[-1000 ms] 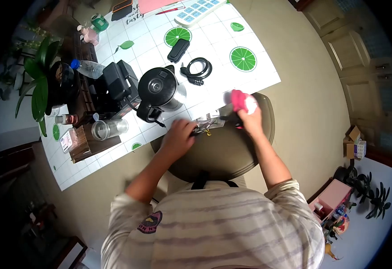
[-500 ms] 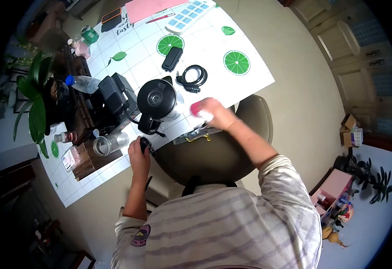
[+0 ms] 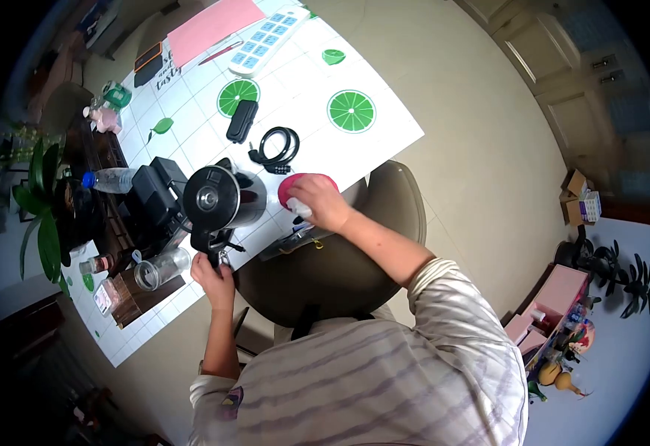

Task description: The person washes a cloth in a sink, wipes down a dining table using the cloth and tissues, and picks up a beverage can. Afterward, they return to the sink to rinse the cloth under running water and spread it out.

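My right hand (image 3: 319, 202) is closed over a pinkish-red round thing (image 3: 286, 189) at the table's front edge. A crumpled white piece (image 3: 300, 209), perhaps tissue or cloth, shows under its fingers. My left hand (image 3: 212, 278) is closed at the edge, just below the kettle's handle, on a small black item with a shiny metal part (image 3: 223, 259); its kind is unclear. Between the hands stands a kettle (image 3: 212, 199) with a black lid. Behind my right hand lies a coiled black cable lock (image 3: 279, 151).
A black case (image 3: 242, 121), a white power strip (image 3: 269, 43), pink paper (image 3: 210, 30) and a red pen (image 3: 221, 52) lie farther back. Left are a glass jar (image 3: 163, 269), a black box-shaped device (image 3: 158, 192) and a plastic bottle (image 3: 113, 181). A chair (image 3: 325, 279) stands under the table edge.
My right hand has moved left and now rests low over the red thing at the table edge. My left hand is closer to the kettle's handle. The whole view has shifted.
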### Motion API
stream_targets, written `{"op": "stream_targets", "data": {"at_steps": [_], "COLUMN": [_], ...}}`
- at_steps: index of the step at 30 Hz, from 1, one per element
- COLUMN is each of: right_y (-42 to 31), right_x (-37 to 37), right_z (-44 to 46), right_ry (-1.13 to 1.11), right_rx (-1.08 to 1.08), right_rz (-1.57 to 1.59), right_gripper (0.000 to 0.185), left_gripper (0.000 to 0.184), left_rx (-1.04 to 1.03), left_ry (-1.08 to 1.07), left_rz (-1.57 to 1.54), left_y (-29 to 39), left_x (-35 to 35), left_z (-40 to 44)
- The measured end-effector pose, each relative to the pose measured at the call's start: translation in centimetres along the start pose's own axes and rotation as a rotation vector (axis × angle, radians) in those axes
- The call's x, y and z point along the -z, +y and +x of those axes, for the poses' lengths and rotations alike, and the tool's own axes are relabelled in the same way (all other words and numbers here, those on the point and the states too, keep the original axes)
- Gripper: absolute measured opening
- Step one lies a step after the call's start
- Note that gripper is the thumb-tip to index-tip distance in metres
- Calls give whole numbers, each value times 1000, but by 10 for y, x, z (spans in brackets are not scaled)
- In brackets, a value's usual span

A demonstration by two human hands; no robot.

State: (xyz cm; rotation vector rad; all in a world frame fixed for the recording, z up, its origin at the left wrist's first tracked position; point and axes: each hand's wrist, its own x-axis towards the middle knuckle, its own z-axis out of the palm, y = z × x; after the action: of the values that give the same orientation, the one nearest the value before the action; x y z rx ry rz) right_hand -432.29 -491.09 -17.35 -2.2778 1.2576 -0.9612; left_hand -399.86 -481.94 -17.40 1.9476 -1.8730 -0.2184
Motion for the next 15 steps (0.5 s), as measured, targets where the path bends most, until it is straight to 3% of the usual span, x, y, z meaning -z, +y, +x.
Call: {"op": "stream_targets", "data": {"at_steps": [3,5,7,8,9,10,12,14,15], "right_y": [53,96,143,168,190,192,191,167,143], "right_x": [21,60,99,117,131,142,161,134,113], "right_z": [4,0,-12,-23,-33,-36,-35,-31,-26], "right_ry": [83,321,484,546,539,540,753,737,647], "right_rx": [41,-56,-361,-420,-683,-670,-730,-746,-655], "right_rz": [13,-80,-201,-301,-292,-294,-283,44,-38], "right_gripper": [37,24,23,31,38,38,43,43,44], "left_gripper": [52,53,54,54,54,54,52,49,48], "left_rx": [39,38,63,67,48,31,7,-43,-86], "left_ry": [-9,-1,-35,-24,-39,-53,-45,-103,-97], "left_rz": [31,51,69,72,74,71,34,-92,-88], "left_y": [14,23,41,48,54,60,73,84,92], "left_x": [12,19,26,28,28,28,23,17,11], "left_z": [-9,-19,-33,-41,-49,-56,-63,-70,-69]}}
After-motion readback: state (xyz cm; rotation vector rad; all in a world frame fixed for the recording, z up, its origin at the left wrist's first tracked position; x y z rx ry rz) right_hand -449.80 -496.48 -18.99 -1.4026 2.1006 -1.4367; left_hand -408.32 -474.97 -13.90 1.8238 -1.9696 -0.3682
